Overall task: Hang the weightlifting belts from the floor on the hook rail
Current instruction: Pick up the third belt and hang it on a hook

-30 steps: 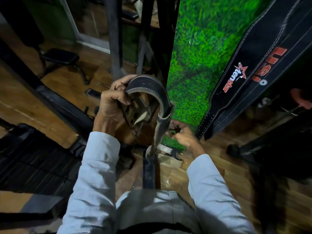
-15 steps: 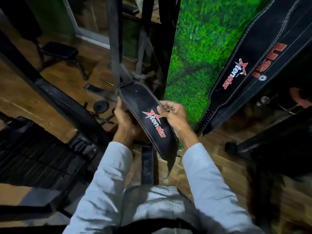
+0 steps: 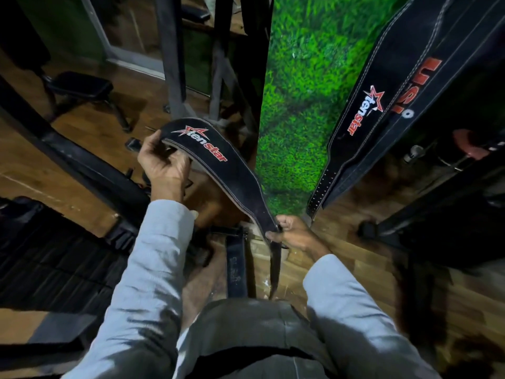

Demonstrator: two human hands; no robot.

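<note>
Step in hand: black stitched leather belt (image 3: 218, 170) lifted. Left hand (image 3: 164, 162) grasps its wide end; right hand (image 3: 295, 235) pinches its narrow strap. Next: raise to hook rail, unseen here.

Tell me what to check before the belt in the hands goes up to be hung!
1. Left hand has a grip on the wide end of the belt: ok.
2. Right hand has a grip on the narrow end: ok.
3. Belt is off the floor: mostly ok; its thin tail hangs low, and whether it touches the wooden floor cannot be told.
4. Hook rail in sight, with a free hook: cannot tell; it is out of view.
5. Room beside the two hanging belts by the green wall: cannot tell.
6. All belts picked up: not ok; another belt lies on the floor.
</note>
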